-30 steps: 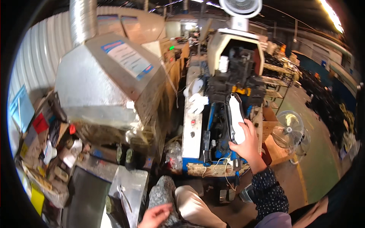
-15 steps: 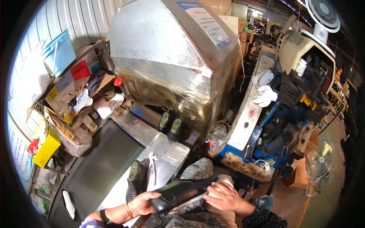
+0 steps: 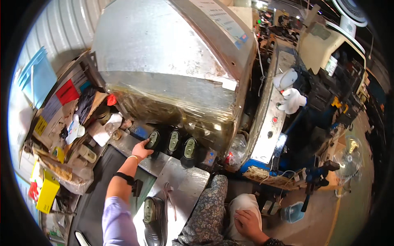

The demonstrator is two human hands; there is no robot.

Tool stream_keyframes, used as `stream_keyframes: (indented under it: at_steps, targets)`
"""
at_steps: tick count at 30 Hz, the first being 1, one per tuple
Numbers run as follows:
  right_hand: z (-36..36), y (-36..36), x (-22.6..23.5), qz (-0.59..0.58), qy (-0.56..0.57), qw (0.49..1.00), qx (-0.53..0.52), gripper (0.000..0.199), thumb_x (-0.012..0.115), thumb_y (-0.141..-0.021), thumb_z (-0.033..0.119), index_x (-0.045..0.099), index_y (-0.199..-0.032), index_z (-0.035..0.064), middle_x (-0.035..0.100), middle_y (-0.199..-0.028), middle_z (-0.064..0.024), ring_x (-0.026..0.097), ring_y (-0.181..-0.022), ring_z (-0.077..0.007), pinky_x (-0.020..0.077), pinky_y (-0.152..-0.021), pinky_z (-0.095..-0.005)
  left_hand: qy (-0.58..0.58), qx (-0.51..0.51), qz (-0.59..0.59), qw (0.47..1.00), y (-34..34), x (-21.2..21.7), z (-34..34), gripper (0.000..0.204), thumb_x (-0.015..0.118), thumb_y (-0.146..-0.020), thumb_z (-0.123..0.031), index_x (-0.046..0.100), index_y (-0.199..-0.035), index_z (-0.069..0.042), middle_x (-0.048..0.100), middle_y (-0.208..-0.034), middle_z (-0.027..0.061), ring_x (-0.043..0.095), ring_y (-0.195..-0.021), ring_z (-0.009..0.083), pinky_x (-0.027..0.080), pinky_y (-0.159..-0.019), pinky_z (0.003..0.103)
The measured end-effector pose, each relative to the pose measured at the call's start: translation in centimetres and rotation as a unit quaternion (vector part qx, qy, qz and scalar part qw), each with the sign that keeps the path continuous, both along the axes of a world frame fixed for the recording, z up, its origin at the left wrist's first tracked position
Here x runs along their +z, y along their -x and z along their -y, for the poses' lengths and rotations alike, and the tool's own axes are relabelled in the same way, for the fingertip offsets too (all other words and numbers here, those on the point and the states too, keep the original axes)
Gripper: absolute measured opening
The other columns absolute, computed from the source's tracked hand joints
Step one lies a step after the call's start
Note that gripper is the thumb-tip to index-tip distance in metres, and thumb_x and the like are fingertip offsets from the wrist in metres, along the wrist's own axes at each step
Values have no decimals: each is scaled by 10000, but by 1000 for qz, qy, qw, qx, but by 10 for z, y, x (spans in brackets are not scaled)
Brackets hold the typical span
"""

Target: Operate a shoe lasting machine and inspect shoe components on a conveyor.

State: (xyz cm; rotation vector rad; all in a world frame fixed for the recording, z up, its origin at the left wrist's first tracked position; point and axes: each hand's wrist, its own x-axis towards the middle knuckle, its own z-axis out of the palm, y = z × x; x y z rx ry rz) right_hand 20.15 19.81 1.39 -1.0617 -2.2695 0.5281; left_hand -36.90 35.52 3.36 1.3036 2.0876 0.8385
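My left arm reaches forward across a metal work plate [image 3: 184,174]. My left hand [image 3: 141,149] has its fingers at the side of a black shoe [image 3: 153,140] with a green shoe last in its opening. This shoe stands at the left end of a row, beside a second black shoe [image 3: 173,141] and a third [image 3: 189,152], both with green lasts. Nearer to me another such shoe [image 3: 153,219] stands on the plate, next to a thin pale strip [image 3: 169,197]. My right hand [image 3: 247,224] lies empty on a white cloth [image 3: 242,203] over my knee, fingers loosely extended.
A large metal housing [image 3: 164,49] stands behind the shoes. On the left runs a dark belt [image 3: 96,201] with a white shoe-sole-shaped piece [image 3: 81,238] on it. A cluttered shelf [image 3: 88,139] adjoins it. To the right are a machine [image 3: 266,139] with white gloves [image 3: 292,101] and a fan [image 3: 348,160].
The black shoe both hands held over my lap is no longer there. My left hand has moved forward to a shoe now in the row, while my right hand has come down onto the cloth.
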Motion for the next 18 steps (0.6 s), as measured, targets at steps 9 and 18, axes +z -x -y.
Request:
stream_keyframes:
  at_steps: [9,18]
  targets:
    - [5,-10,-11,11,-1,1000,-16,148,693,-750,98,688,-893,60,690,-1017,-92,642,-907,-258,514,-809,-368,77,-118,13,990,-112,41,95,657,737,-791,-181,472,-1332,82,560,-1271,297,553,-1233,287,445,-1000,408]
    - [27,-6,-15,-101,-1,995,1,161,620,-825,102,691,-963,61,685,-1014,-95,633,-949,-283,512,-840,-392,62,61,-136,987,-241,103,321,811,775,-766,-336,408,-1430,-46,474,-1377,290,483,-1258,413,384,-1066,434]
